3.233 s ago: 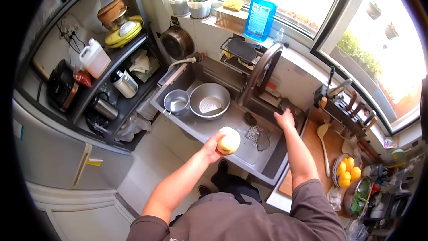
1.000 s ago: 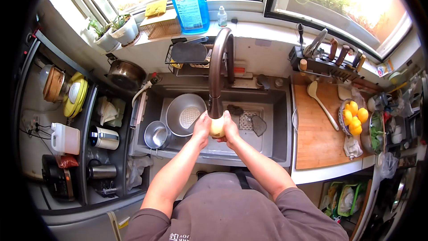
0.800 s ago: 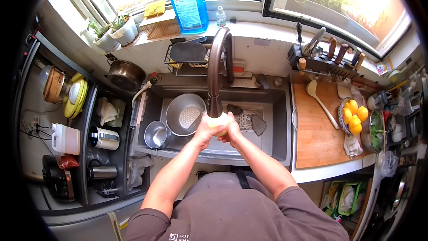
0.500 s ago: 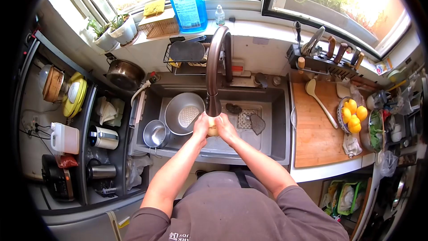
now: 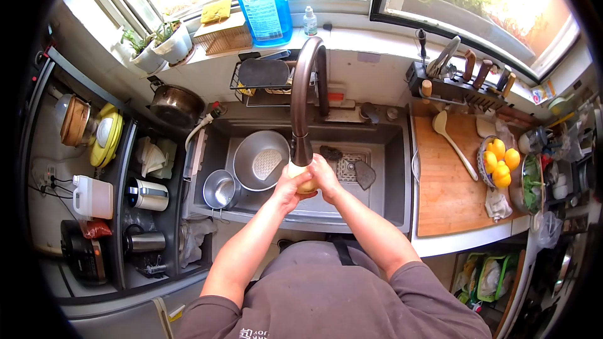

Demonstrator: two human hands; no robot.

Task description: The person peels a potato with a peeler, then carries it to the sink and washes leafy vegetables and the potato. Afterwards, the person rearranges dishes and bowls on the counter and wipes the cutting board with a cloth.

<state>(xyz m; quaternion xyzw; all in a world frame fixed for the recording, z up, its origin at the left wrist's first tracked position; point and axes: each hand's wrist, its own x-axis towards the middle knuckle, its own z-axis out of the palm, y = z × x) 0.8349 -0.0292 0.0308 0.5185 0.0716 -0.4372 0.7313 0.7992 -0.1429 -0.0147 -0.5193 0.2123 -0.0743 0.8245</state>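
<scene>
Under the dark bronze faucet (image 5: 301,97), both my hands are wrapped round a pale yellow, rounded thing that looks like a potato (image 5: 308,186). My left hand (image 5: 287,189) closes on it from the left and below. My right hand (image 5: 326,179) curls over its right side, close beneath the spout. Fingers cover much of the surface, and the spout hides part of it. Left of the hands, a large metal colander bowl (image 5: 245,160) stands in the grey sink (image 5: 389,204), with a small metal pot (image 5: 220,189) beside it.
Dark flat pieces (image 5: 364,176) lie by the sink drain (image 5: 347,166). At right, a wooden board (image 5: 440,204) bears a pale ladle (image 5: 455,144) and a bowl of yellow produce (image 5: 500,166). A knife rack (image 5: 461,88) stands behind it. Shelves (image 5: 129,150) rise at left.
My hands have shifted slightly and turned, with the left palm now more underneath. More of the pale yellow thing shows between them. The surroundings look unchanged.
</scene>
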